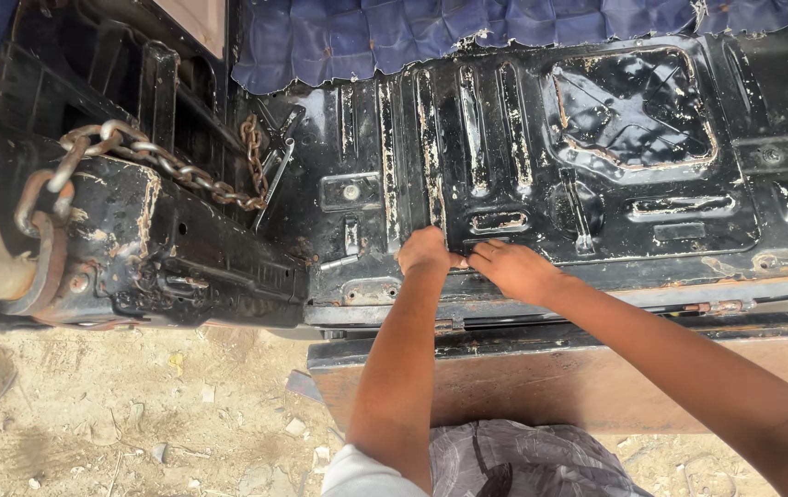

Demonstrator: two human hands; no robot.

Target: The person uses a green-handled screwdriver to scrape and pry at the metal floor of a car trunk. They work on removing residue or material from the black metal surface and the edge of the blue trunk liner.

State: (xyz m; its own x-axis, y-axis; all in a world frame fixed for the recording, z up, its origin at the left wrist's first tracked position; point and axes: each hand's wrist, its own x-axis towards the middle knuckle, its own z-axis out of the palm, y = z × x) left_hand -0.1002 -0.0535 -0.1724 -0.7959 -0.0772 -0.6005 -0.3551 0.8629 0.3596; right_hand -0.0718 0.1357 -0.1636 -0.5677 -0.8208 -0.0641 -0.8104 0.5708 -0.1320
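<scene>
A black, chipped and rusty ribbed metal floor panel [596, 166] lies in front of me. My left hand [426, 251] rests closed on the panel near its front edge. My right hand [511, 267] lies right beside it, fingers bent and pressed to the metal, fingertips touching the left hand. Whatever sits between the two hands is hidden under the fingers. Both forearms reach in from the bottom of the view.
A rusty chain [159, 156] runs over a black metal frame [109, 239] at the left. Blue quilted cloth [431, 32] hangs at the top. A brown wooden board [541, 368] lies below the panel. Sandy ground with small stones [127, 414] is at bottom left.
</scene>
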